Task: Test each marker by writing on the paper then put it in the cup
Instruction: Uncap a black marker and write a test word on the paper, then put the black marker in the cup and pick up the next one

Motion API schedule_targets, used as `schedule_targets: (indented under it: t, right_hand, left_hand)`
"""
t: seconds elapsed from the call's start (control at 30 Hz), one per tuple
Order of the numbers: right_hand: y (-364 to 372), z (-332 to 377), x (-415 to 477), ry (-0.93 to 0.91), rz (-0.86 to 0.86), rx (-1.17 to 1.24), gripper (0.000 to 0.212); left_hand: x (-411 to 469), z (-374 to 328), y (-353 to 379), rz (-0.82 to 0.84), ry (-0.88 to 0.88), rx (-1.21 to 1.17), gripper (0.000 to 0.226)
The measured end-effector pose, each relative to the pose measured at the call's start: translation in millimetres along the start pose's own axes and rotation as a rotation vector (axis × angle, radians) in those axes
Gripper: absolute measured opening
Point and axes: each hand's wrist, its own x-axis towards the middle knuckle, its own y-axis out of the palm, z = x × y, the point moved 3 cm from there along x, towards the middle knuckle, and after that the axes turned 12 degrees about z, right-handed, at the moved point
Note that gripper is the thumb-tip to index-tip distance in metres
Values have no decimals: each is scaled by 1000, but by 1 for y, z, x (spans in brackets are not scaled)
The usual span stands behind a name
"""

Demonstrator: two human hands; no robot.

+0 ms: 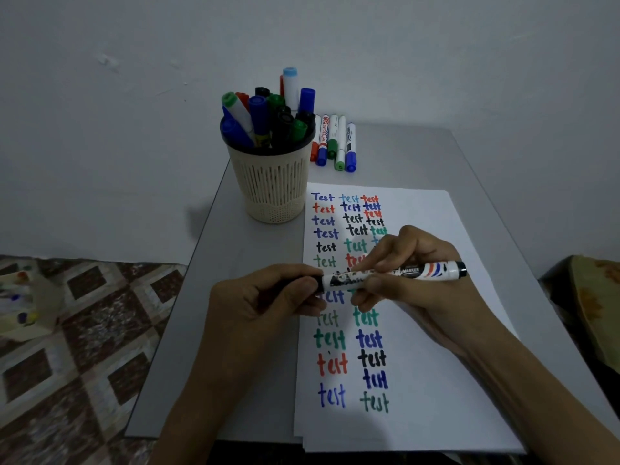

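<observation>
Marker [432, 270] lies level between both hands, just above the paper [436, 380], with the written columns of "test" directly beneath the fingers.

Left hand [265, 300]: fingers [302, 290] curled round the marker's dark cap end, closed tight on it. Right hand [436, 307]: thumb and fingertips pinch the white barrel near its middle. The printed tail of the barrel sticks out past the right fingers.

Handling, judged: light, stiff plastic tube with a smooth and slightly slippery barrel. The cap is probably a friction fit, so a straight pull or push along the axis suits it, one hand on the cap and the other on the barrel close to the joint. For writing, a hold low on the barrel near the tip would steady the stroke.

Cup [271, 182] stands beyond the left fingers, crowded with markers, so the space left inside looks tight. Five loose markers [335, 142] lie on the table [241, 364] beyond the paper.

Not resolved: the cap joint and tip are covered by the left fingers, so it cannot be told whether the cap is seated or parting. Several written words are hidden under the hands. The barrel print is mostly unreadable.
</observation>
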Motion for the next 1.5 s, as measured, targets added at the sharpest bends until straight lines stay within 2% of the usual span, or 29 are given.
schedule_targets:
  t: [0.2,0.3,0.37,0.5,0.6,0.67,0.77,0.9,0.97,1.0,1.07,1.1,1.17,1.23,1.27,1.37,1.5]
  right_hand:
    - [5,0,0,10,-36,20,14]
    - [4,0,-1,39,-68,24,13]
    - [5,0,-1,51,-48,50,14]
    - [-1,3,2,73,115,162,15]
    - [-11,14,-3,102,161,247,37]
    - [-13,20,-7,138,109,56,34]
    - [-6,20,-6,285,92,-405,19]
    - [20,26,15,343,277,-912,19]
    - [22,34,28,311,338,-1093,14]
    - [19,42,37,292,298,-1119,12]
    - [8,63,57,203,98,-1031,12]
    - [5,75,67,114,-16,-943,18]
    - [10,98,88,-128,-166,-798,45]
    - [22,111,106,-340,-213,-729,66]
    - [30,113,116,-401,-215,-738,66]
    - [49,105,142,-492,-251,-911,52]
    - [56,76,157,-452,-297,-1094,58]
  left_hand:
    - [-2,-12,-3,-5,254,412,16]
    - [-4,-17,-1,-29,317,527,17]
    - [-5,-19,-1,-57,331,533,17]
    - [-5,-19,0,-69,292,390,16]
    - [-4,-17,-1,-68,261,326,17]
    - [-4,-17,-2,-70,264,307,17]
    - [-5,-18,0,-56,256,278,19]
    - [-5,-17,-2,-72,238,218,28]
    - [-4,-13,-7,-90,191,167,37]
    - [-3,-8,-10,-97,145,173,42]
    - [-2,5,-13,-87,20,315,48]
    - [-2,11,-12,-54,-21,469,47]
    - [-1,21,-8,57,-1,762,46]
    - [0,25,-3,139,13,872,50]
    - [1,24,-3,147,2,884,51]
    - [0,21,-3,135,11,906,51]
    - [0,24,-3,141,12,919,50]
